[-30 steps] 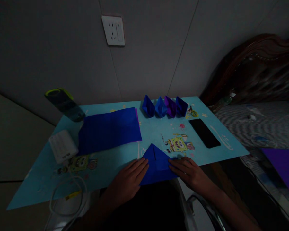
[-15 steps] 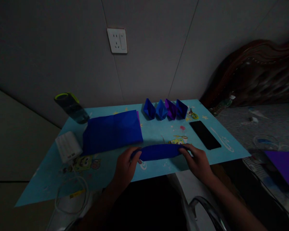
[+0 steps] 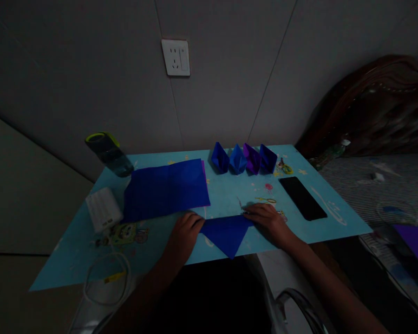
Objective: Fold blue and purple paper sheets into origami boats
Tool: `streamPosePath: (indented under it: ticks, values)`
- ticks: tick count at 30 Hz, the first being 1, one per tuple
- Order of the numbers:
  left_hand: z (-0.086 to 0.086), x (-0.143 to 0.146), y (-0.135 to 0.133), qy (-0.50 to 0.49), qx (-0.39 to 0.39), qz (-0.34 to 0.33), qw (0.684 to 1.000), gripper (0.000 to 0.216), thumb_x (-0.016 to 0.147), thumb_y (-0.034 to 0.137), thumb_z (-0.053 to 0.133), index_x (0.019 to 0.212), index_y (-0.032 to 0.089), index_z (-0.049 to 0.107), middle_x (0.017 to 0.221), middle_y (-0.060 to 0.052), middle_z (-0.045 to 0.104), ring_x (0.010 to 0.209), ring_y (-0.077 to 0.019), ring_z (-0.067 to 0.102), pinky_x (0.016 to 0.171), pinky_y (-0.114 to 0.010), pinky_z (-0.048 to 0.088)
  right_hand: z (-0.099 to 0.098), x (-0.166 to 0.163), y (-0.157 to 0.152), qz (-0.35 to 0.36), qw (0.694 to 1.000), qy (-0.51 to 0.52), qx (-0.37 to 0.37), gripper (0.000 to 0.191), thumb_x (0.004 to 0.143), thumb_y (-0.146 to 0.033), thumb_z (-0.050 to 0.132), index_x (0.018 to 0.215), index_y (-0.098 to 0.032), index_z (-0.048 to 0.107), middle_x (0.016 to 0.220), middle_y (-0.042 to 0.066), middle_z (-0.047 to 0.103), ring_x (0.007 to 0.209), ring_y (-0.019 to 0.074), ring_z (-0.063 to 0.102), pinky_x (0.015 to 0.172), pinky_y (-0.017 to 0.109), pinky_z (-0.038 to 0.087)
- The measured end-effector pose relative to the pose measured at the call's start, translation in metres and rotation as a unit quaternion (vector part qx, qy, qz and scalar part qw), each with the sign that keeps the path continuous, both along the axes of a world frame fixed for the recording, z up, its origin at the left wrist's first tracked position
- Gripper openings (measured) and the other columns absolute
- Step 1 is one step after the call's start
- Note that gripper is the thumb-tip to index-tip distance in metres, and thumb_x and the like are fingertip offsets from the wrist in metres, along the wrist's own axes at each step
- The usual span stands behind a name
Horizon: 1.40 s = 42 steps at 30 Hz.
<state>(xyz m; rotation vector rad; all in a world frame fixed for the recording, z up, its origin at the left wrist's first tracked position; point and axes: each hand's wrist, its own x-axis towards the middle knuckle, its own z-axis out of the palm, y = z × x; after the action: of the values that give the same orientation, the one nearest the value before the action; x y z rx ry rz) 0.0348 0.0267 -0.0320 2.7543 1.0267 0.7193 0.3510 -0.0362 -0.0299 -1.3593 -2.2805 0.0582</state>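
Observation:
A blue folded paper triangle (image 3: pixel 225 233) lies flat on the light-blue cartoon table (image 3: pixel 299 232), its point toward me. My left hand (image 3: pixel 184 230) rests on the triangle's left corner with fingers stretched flat. At the right corner my right hand (image 3: pixel 267 220) presses down the same way, fingers flat. A stack of blue paper sheets (image 3: pixel 166 189) lies behind my left hand. Several folded paper boats (image 3: pixel 244 158), blue and purple, stand in a row at the table's back edge.
A black phone (image 3: pixel 302 198) lies to the right of my right hand. A white power bank (image 3: pixel 103 209) with a looped white cable (image 3: pixel 106 278) sits at the left, a dark bottle with a green lid (image 3: pixel 108 152) behind it. A bed with purple paper (image 3: pixel 416 241) is at the right.
The triangle pointed away from me, was lifted and turned over between both hands, and now lies flat pointing toward me. Both hands have gone from gripping it to pressing its corners.

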Motion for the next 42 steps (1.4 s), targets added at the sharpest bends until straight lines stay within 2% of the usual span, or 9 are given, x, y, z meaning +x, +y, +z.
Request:
streamPosePath:
  ticks: [3, 8, 12, 15, 22, 28, 32, 37, 42]
  values:
    - [0.003, -0.004, 0.0, 0.094, 0.047, -0.061, 0.993, 0.033, 0.092, 0.005, 0.046, 0.118, 0.014, 0.063, 0.115, -0.011, 0.068, 0.11, -0.0254, 0.061, 0.096, -0.041, 0.05, 0.009, 0.001, -0.009, 0.009, 0.994, -0.103, -0.019, 0.042, 0.09, -0.009, 0.054, 0.128, -0.024, 0.062, 0.14, 0.01, 0.057, 0.125, 0.0286, 0.054, 0.099, 0.052, 0.047]
    - [0.01, -0.016, -0.007, 0.139, 0.011, -0.134, 0.981, 0.046, 0.092, 0.005, 0.04, 0.137, 0.012, 0.048, 0.137, -0.015, 0.058, 0.129, -0.0236, 0.051, 0.107, -0.039, 0.042, 0.025, -0.004, -0.023, 0.032, 0.988, -0.142, -0.057, 0.052, 0.091, -0.017, 0.054, 0.143, -0.018, 0.047, 0.148, 0.012, 0.048, 0.139, 0.0295, 0.04, 0.111, 0.057, 0.035]
    - [0.014, -0.027, -0.024, 0.144, -0.018, -0.137, 0.98, 0.06, 0.092, 0.033, 0.053, 0.144, 0.008, 0.038, 0.151, -0.019, 0.042, 0.141, -0.0293, 0.036, 0.113, -0.044, 0.036, 0.024, -0.005, -0.037, 0.077, 0.982, -0.155, -0.074, 0.064, 0.092, -0.041, 0.059, 0.147, -0.016, 0.039, 0.148, 0.015, 0.046, 0.139, 0.0286, 0.041, 0.116, 0.056, 0.028]
    - [0.008, -0.033, -0.04, 0.132, -0.006, -0.131, 0.983, 0.077, 0.086, 0.052, 0.058, 0.145, 0.007, 0.037, 0.151, -0.021, 0.041, 0.141, -0.0321, 0.037, 0.111, -0.046, 0.04, 0.012, -0.004, -0.054, 0.089, 0.983, -0.154, -0.037, 0.056, 0.093, -0.038, 0.061, 0.143, -0.018, 0.045, 0.144, 0.013, 0.052, 0.135, 0.0265, 0.047, 0.114, 0.052, 0.035]
    - [-0.011, -0.029, -0.063, 0.04, 0.068, -0.086, 0.993, 0.028, 0.094, 0.018, 0.051, 0.119, 0.016, 0.062, 0.123, -0.009, 0.068, 0.121, -0.025, 0.059, 0.101, -0.045, 0.05, -0.008, -0.011, -0.076, 0.08, 0.994, -0.07, 0.037, 0.03, 0.098, -0.011, 0.044, 0.124, -0.016, 0.059, 0.123, 0.009, 0.069, 0.114, 0.021, 0.061, 0.097, 0.044, 0.048]
    - [0.011, -0.014, -0.057, -0.066, -0.009, -0.055, 0.996, 0.017, 0.094, 0.014, 0.049, 0.093, 0.017, 0.066, 0.09, -0.006, 0.073, 0.093, -0.0199, 0.067, 0.083, -0.035, 0.059, 0.008, -0.024, -0.059, -0.055, 0.995, 0.082, -0.024, 0.016, 0.098, -0.021, 0.046, 0.1, -0.021, 0.062, 0.086, 0.006, 0.069, 0.081, 0.0208, 0.063, 0.076, 0.038, 0.05]
    - [0.013, 0.006, -0.039, -0.039, -0.006, 0.041, 0.998, 0.013, 0.094, 0.02, 0.055, 0.099, 0.015, 0.065, 0.087, -0.007, 0.071, 0.081, -0.0206, 0.067, 0.074, -0.035, 0.058, 0.011, -0.023, -0.038, -0.14, 0.98, 0.111, -0.086, 0.02, 0.099, -0.028, 0.045, 0.097, -0.021, 0.063, 0.088, 0.007, 0.067, 0.083, 0.0223, 0.063, 0.079, 0.038, 0.05]
    - [0.005, 0.025, -0.027, 0.107, 0.024, 0.079, 0.991, 0.031, 0.09, 0.014, 0.059, 0.121, 0.016, 0.061, 0.096, -0.009, 0.069, 0.089, -0.0244, 0.065, 0.076, -0.039, 0.056, 0.001, -0.02, -0.017, -0.204, 0.975, 0.031, -0.083, 0.018, 0.096, -0.029, 0.051, 0.102, -0.019, 0.065, 0.091, 0.009, 0.068, 0.086, 0.0261, 0.062, 0.081, 0.042, 0.049]
    - [0.008, 0.034, -0.029, 0.153, 0.084, -0.042, 0.984, 0.044, 0.09, 0.008, 0.053, 0.131, 0.024, 0.056, 0.137, -0.009, 0.056, 0.121, -0.027, 0.054, 0.097, -0.042, 0.049, -0.006, -0.023, -0.019, -0.259, 0.965, -0.046, -0.002, 0.026, 0.091, -0.035, 0.061, 0.109, -0.017, 0.065, 0.106, 0.014, 0.065, 0.096, 0.0312, 0.059, 0.082, 0.045, 0.047]
